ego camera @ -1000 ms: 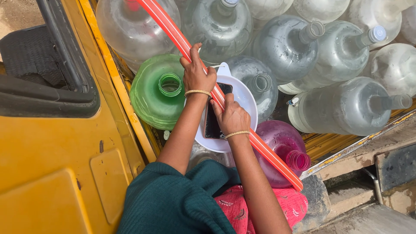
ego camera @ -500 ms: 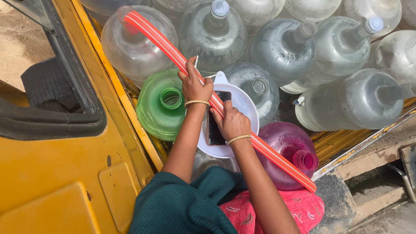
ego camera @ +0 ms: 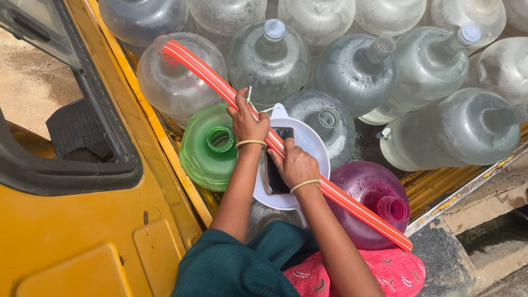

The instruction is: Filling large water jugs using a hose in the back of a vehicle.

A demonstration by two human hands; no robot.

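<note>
A long red-orange striped hose runs diagonally across the load of water jugs. Its upper end lies at the mouth of a clear jug. My left hand is shut around the hose above a green jug. Just below it, my right hand grips the hose over a white funnel-like basin. A dark phone lies in the basin, partly under that hand. Both wrists wear thin gold bangles. The hose's lower end reaches past a purple jug.
Several large clear water jugs are packed together on the truck bed, some capped. A yellow vehicle door with a window fills the left. A concrete kerb lies at the lower right. My green and pink clothing shows at the bottom.
The view has shifted, so the jugs and hose sit lower in the picture. The hose's upper end has come into view at the clear jug's mouth. Both hands keep their grip.
</note>
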